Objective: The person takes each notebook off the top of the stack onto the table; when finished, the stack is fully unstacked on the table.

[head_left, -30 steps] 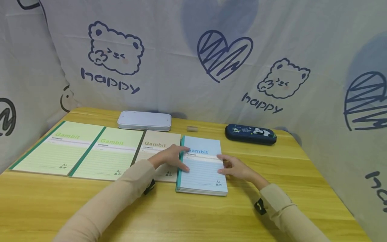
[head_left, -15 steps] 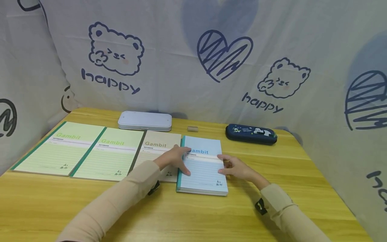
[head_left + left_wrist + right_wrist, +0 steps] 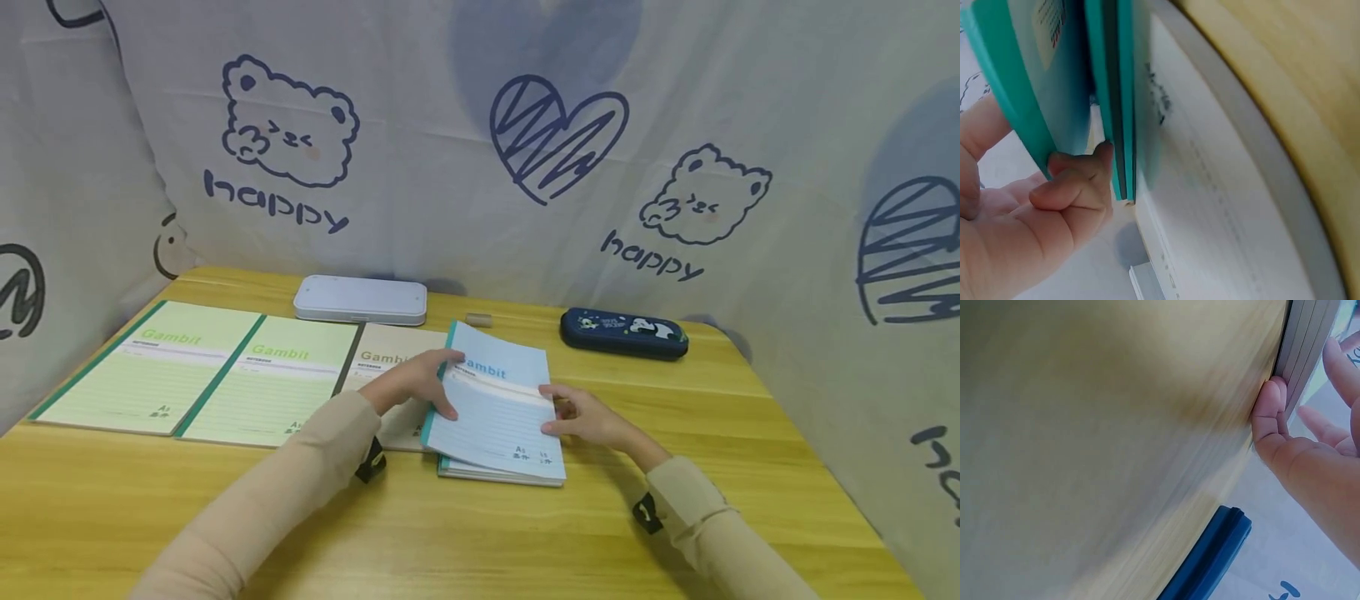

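Note:
My left hand pinches the green-spined left edge of a light-blue Gambit notebook. That edge is raised and tilted off a stack of similar notebooks. In the left wrist view the thumb and fingers of the left hand are on either side of the lifted notebook, apart from the green and dark spines below. My right hand rests against the stack's right side. The right wrist view has bent fingers of the right hand touching the page edges of the stack.
A tan notebook lies left of the stack, partly under my left hand. Beyond it lie two green notebooks, the nearer and the farther. A white case, a small tan block and a navy panda pencil case are behind.
The top blue notebook's left edge has come up off the stack and shifted left with my left hand, which grips it now. My right hand has stayed in place.

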Tool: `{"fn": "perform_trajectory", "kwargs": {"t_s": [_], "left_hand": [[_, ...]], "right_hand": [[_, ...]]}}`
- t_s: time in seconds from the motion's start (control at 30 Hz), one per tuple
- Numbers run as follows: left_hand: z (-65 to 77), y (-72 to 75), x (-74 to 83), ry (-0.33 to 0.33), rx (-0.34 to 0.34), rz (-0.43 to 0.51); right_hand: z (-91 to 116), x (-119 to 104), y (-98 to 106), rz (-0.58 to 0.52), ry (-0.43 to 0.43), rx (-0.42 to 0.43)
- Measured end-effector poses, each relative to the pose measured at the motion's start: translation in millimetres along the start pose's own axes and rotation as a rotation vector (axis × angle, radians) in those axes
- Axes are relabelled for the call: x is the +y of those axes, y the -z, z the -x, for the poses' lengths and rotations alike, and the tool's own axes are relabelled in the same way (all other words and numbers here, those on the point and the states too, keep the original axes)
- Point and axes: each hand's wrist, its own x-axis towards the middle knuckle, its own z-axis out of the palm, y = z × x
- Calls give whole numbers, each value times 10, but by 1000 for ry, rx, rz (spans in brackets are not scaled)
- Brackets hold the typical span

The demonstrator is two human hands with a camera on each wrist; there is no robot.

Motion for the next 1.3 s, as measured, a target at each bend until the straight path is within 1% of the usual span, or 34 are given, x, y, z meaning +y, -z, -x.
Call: {"fn": "perform_trajectory", "kwargs": {"t_s": [0.1, 0.17, 0.27, 0.37, 0.5, 0.57, 0.7, 0.9, 1.03, 1.13, 1.2, 1.3], "left_hand": [[32, 66, -2, 16, 2, 96], [57, 107, -1, 24, 17, 158], [93, 167, -10, 32, 47, 225], [139, 226, -17, 26, 53, 266], [209, 311, -45, 22, 27, 305], [247, 361, -68, 21, 25, 312], [309, 475, -135, -12, 22, 300], [426, 659, -247, -95, -18, 236], [526, 781, -304, -135, -48, 202], [606, 865, -332, -145, -67, 208], [656, 922, -352, -147, -66, 219], [723, 1006, -390, -145, -69, 253]], "right_hand": [[-4, 12, 2, 6, 15, -5], [-6, 19, 3, 10, 23, -9], [-5, 26, 4, 15, 29, -16], [5, 33, 7, 26, 32, -18], [9, 41, 9, 36, 29, -18], [11, 36, 7, 35, 27, -20], [19, 6, 6, 25, 31, -26], [29, -18, 6, 13, 23, -33], [21, -13, 13, 13, 25, -36], [14, 1, 17, 20, 22, -38], [11, 10, 14, 28, 16, -36], [6, 22, 6, 35, 7, -35]]}}
